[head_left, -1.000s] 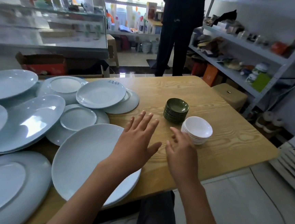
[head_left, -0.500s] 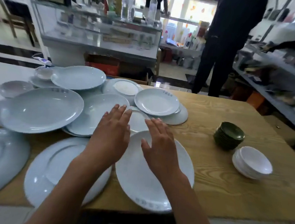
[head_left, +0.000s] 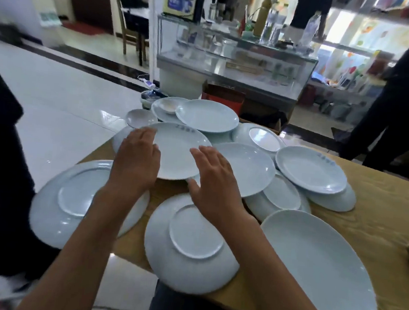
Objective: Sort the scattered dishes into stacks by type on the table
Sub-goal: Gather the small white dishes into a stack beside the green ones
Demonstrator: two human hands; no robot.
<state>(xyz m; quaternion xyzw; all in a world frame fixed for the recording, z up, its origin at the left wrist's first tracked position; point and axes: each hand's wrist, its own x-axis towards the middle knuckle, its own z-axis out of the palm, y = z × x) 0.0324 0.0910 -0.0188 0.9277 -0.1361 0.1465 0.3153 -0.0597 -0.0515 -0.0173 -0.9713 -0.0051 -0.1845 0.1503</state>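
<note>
Glass counters and shelves stand behind a wooden table (head_left: pixel 378 219) whose left end is heaped with overlapping pale plates. Both hands are spread, grasping nothing: the left hand (head_left: pixel 136 161) and right hand (head_left: pixel 211 180) flank the round plate (head_left: pixel 176 150) near the left edge. I'd take it by opposite rims and lift straight up, since it overlaps its neighbours.

Open hands (head_left: pixel 172 167) over pale plates (head_left: pixel 178 150), wooden table (head_left: pixel 379 207).

Plates (head_left: pixel 310 172): pale blue glazed ceramic, smooth, glossy, with highlights. Worktop (head_left: pixel 379 207): light wood, visible grain, matt. Floor (head_left: pixel 62 98): polished white tile, reflective; display case (head_left: pixel 234 58) glass
</note>
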